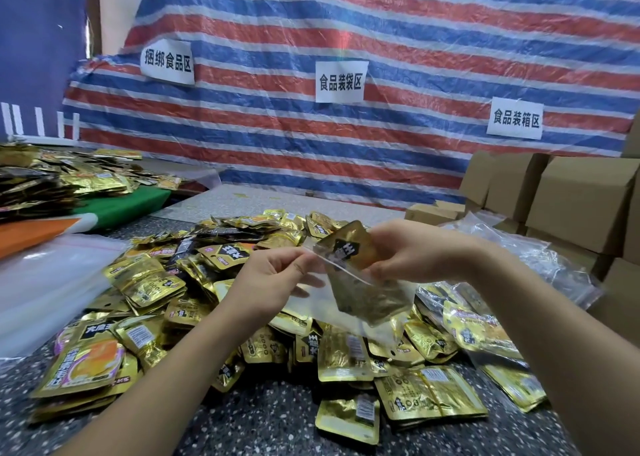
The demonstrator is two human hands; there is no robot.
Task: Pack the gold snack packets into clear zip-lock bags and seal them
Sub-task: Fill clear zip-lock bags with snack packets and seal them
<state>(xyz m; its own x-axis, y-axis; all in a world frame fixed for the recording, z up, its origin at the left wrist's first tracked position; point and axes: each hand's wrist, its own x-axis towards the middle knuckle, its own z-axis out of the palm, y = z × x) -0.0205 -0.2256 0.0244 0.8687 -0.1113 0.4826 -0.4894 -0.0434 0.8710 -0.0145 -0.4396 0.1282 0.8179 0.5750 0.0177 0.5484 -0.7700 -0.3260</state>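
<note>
Pinching the mouth of a clear zip-lock bag (349,303), the left hand (277,275) holds it open while the right hand (408,251) grips 1 gold packet (349,244), half inside. Both look light, slippery and floppy; holding by the edges seems best.

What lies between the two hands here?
In the head view, the clear zip-lock bag with a gold packet half inside spans from left hand to right hand.
</note>
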